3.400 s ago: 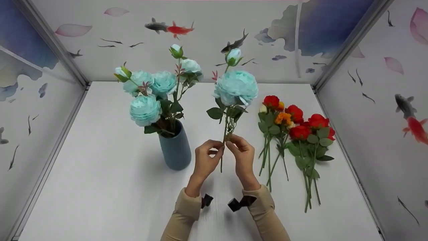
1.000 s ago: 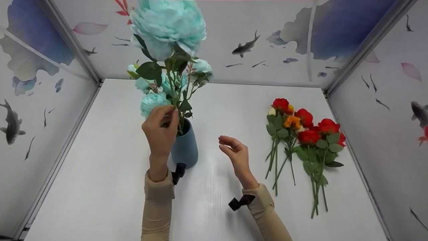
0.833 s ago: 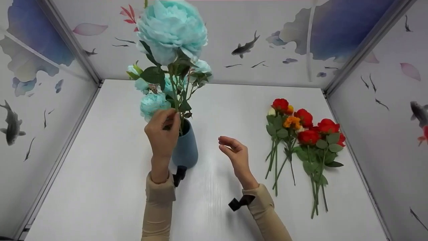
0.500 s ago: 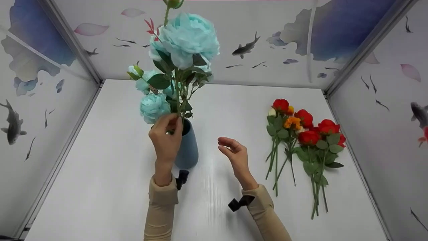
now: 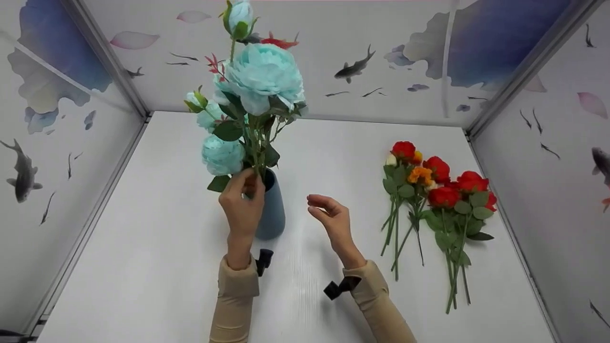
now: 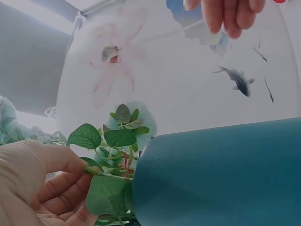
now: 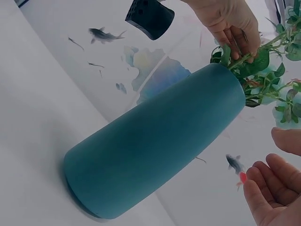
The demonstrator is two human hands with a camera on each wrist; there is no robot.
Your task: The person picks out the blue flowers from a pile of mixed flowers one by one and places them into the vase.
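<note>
My left hand [image 5: 242, 202] pinches the green stem of a pale turquoise artificial peony [image 5: 267, 78] between thumb and fingers, right at the mouth of a blue vase [image 5: 272, 209]. In the left wrist view the stem [image 6: 106, 174] runs from the fingertips into the vase opening, its lower end hidden inside. The vase [image 7: 155, 141] stands upright on the table and bears other turquoise peonies [image 5: 222, 155], partly hidden behind the held one. To the right of the vase, my right hand [image 5: 333, 221] hovers with relaxed, slightly bent fingers and holds nothing.
Red roses [image 5: 445, 195] and orange flowers [image 5: 420, 175] with green stems lie on the right side of the white table [image 5: 157, 267]. Walls printed with fish and petals enclose the table at the back and sides. A black camera [image 5: 342, 288] sits on each wrist.
My left hand has carried the peony leftward from between both hands to the vase, then lowered its stem into the mouth. The right hand let go of the stem and has stayed nearly still.
</note>
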